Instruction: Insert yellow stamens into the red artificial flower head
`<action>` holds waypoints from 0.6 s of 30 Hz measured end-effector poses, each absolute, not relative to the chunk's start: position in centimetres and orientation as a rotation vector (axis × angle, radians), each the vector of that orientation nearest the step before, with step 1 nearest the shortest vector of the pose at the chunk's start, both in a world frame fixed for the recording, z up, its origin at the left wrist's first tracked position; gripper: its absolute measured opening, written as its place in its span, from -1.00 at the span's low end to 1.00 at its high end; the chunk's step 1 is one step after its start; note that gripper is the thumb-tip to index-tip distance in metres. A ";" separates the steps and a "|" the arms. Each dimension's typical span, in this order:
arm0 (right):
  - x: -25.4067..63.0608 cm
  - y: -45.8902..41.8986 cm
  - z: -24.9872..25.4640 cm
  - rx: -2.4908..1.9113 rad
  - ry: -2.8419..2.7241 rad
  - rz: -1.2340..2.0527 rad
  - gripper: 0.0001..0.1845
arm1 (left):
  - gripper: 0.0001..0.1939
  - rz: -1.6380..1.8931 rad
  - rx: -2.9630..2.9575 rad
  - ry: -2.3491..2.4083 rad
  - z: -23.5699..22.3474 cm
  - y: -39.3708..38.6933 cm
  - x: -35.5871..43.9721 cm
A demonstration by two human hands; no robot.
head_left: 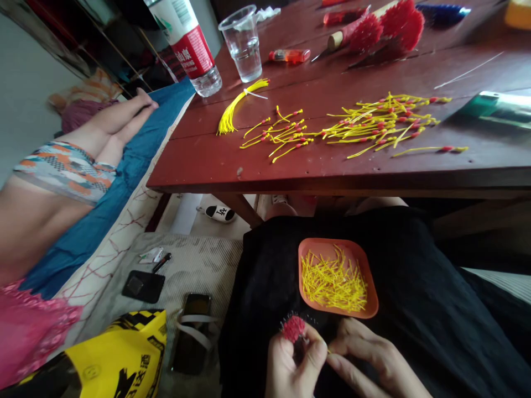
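Observation:
Low in the view, over my lap, my left hand (295, 359) is closed on a small red tufted bunch (293, 328) with fine pale tips sticking out. My right hand (367, 354) is pinched close beside it, its fingertips at a tiny yellow end (329, 350), apparently of a cord; most of it is hidden by the fingers. Just beyond both hands, an orange tray (306, 298) rests on black cloth (265, 287) over my legs. It holds many short yellow cord pieces (334, 279) in a loose heap.
On the red-brown table (199, 160) lie yellow cords with red beads (377, 124), a tied yellow bundle (234, 108), a lighter (289, 56) and red brush-like bunches (385, 27). A cup (246, 50) and bottle (193, 50) stand behind. A person (78, 160) lies at left.

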State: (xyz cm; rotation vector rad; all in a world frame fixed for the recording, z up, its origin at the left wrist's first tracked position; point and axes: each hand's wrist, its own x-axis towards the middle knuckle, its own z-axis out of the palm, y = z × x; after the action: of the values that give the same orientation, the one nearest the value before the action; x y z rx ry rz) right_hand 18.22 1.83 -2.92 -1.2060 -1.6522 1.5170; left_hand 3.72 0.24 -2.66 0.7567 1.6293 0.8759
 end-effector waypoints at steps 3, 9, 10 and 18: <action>18.3 2.0 -3.1 -1.218 -1.660 1.568 -0.85 | -0.69 0.859 0.683 1.615 -2.6 0.5 3.7; 18.4 1.8 -3.4 -1.249 -1.587 1.622 -0.78 | -0.54 0.810 0.533 1.550 -2.1 1.4 3.7; 18.3 1.7 -3.4 -1.254 -1.584 1.609 -0.78 | -0.54 0.798 0.527 1.550 -2.1 1.4 3.7; 18.2 1.2 -3.5 -1.283 -1.685 1.442 -0.79 | -0.59 0.843 0.737 1.699 -2.4 0.3 4.0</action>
State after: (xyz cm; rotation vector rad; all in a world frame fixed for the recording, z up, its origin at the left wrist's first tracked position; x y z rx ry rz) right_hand 18.20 1.23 -3.51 -1.2827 -1.6850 1.4421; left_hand 4.00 0.31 -2.37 0.7373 1.6991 0.8425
